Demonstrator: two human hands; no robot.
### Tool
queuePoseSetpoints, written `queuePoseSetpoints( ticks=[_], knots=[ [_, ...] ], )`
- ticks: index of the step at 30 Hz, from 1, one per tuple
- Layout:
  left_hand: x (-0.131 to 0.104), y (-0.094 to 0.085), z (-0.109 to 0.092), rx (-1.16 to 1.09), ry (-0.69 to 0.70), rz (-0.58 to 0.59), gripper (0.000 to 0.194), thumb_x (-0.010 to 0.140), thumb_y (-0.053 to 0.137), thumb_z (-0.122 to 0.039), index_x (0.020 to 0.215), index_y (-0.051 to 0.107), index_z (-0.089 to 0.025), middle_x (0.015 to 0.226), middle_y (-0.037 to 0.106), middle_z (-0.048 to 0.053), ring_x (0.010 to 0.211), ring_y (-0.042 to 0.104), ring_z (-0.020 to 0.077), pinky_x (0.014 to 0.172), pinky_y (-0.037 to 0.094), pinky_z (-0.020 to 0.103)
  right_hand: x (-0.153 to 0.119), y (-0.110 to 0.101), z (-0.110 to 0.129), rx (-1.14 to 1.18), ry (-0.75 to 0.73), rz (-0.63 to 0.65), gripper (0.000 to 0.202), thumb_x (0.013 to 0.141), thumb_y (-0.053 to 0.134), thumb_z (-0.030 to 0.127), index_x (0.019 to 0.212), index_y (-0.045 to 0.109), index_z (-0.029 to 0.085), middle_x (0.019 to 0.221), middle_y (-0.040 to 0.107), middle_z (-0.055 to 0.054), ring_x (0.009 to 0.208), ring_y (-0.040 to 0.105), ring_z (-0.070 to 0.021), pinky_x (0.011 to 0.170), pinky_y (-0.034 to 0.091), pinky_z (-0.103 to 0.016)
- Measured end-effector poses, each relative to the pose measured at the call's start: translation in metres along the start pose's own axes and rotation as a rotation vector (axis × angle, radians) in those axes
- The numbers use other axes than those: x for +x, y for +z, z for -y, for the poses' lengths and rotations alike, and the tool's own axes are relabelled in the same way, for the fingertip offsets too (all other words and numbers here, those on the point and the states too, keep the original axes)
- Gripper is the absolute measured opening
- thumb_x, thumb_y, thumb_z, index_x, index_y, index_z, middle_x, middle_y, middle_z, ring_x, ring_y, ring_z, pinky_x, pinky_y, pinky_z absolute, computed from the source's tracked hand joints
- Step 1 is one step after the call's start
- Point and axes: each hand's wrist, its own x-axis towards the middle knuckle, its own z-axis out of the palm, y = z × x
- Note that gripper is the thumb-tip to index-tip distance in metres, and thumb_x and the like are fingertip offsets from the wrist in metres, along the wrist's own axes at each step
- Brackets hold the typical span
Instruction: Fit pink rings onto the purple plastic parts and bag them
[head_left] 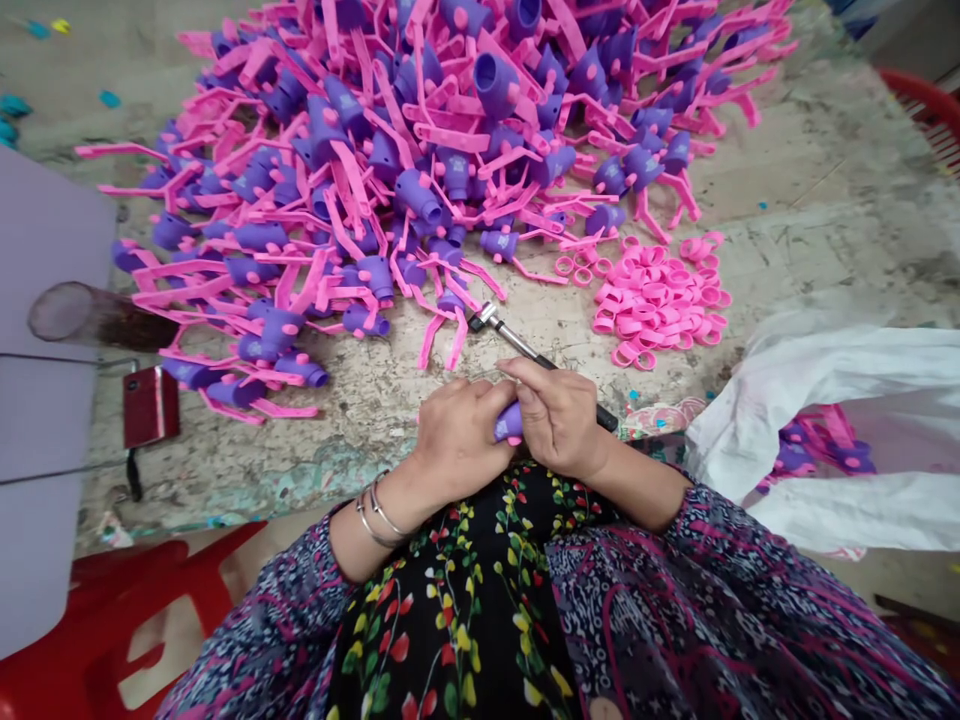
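L hand (463, 440) and R hand (559, 415) both closed on purple piece (508, 423), prob. to steady it, low btwn them at table edge. Hammer (525, 350) lies just beyond; pink rings (660, 300) heaped R, presumably for quick reach.

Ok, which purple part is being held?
The purple part between the left hand and right hand; others lie in the heap or white bag.

Pile at top centre: matt purple plastic bodies (421, 192), smooth pink plastic arms (349, 180). Worktop (795, 250): rough, stained, surface flaking. Lower centre: smooth black cloth with floral print (457, 620). Hammer (491, 316): shiny metal head, black matt handle. Far left: glossy dark-red box (151, 406).
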Motion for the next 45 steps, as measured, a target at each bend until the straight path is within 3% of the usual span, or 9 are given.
queuePoseSetpoints(
  ticks=[11,19,23,26,29,32,35,45],
  knots=[
    [0.001,-0.002,0.002,-0.205,-0.175,0.240,0.021,0.068,0.061,-0.030,0.088,0.064,-0.023,0.073,0.068,0.001,0.064,0.062,0.0200,0.057,0.040,0.029,-0.003,0.010,-0.009,0.015,-0.146,-0.066,0.031,0.095,0.040,0.020,0.120,0.058,0.015,0.081,0.074,-0.004,0.064,0.068,-0.0151,0.063,0.053,-0.028],
    [0.004,-0.002,0.007,-0.425,-0.254,0.397,0.022,0.060,0.063,-0.028,0.080,0.061,-0.022,0.060,0.056,-0.003,0.054,0.051,0.0151,0.051,0.034,0.026,-0.007,0.012,-0.013,0.067,-0.163,-0.016,0.034,0.095,0.040,0.020,0.124,0.058,0.014,0.076,0.072,-0.004,0.059,0.066,-0.0149,0.062,0.053,-0.028],
    [0.003,0.003,0.011,-0.562,-0.260,0.431,0.024,0.056,0.063,-0.023,0.080,0.060,-0.021,0.063,0.058,-0.003,0.055,0.051,0.0140,0.051,0.036,0.025,-0.005,0.013,-0.011,0.013,-0.153,0.013,0.036,0.098,0.036,0.025,0.126,0.057,0.016,0.077,0.073,-0.003,0.063,0.067,-0.0149,0.065,0.052,-0.028],
    [0.000,0.006,0.012,-0.634,-0.280,0.338,0.027,0.060,0.064,-0.023,0.087,0.060,-0.021,0.071,0.062,-0.003,0.060,0.055,0.0143,0.055,0.041,0.026,0.002,0.006,-0.009,-0.015,-0.062,0.155,0.046,0.101,0.030,0.041,0.128,0.058,0.016,0.083,0.072,-0.007,0.071,0.066,-0.0175,0.069,0.051,-0.031],
    [-0.003,0.004,0.011,-0.619,-0.249,0.177,0.022,0.064,0.064,-0.022,0.085,0.059,-0.022,0.072,0.061,-0.004,0.063,0.055,0.0131,0.059,0.042,0.026,0.009,-0.009,-0.008,0.209,0.143,0.258,0.070,0.097,0.017,0.063,0.135,0.053,0.018,0.089,0.066,-0.008,0.080,0.063,-0.0192,0.072,0.050,-0.033],
    [-0.005,-0.001,0.010,-0.608,-0.175,0.072,0.019,0.065,0.062,-0.018,0.083,0.057,-0.022,0.072,0.060,-0.005,0.064,0.054,0.0117,0.061,0.043,0.025,0.006,-0.022,-0.011,0.519,0.414,0.155,0.070,0.095,0.015,0.067,0.130,0.057,0.022,0.082,0.058,-0.004,0.075,0.057,-0.0163,0.068,0.048,-0.030],
    [-0.006,-0.003,0.009,-0.609,-0.126,0.028,0.022,0.065,0.062,-0.015,0.086,0.058,-0.022,0.076,0.062,-0.004,0.067,0.055,0.0121,0.063,0.044,0.026,-0.006,-0.026,-0.013,0.663,0.560,0.077,0.058,0.098,0.023,0.060,0.112,0.064,0.022,0.076,0.055,-0.001,0.070,0.054,-0.0142,0.065,0.046,-0.028],
    [-0.008,-0.007,0.005,-0.431,-0.076,-0.085,0.016,0.067,0.061,-0.018,0.083,0.059,-0.021,0.070,0.064,-0.003,0.063,0.056,0.0134,0.059,0.043,0.027,-0.023,-0.026,-0.006,0.549,0.473,0.087,0.029,0.101,0.040,0.039,0.091,0.060,0.022,0.073,0.056,0.001,0.068,0.055,-0.0117,0.064,0.043,-0.026]
  ],
)
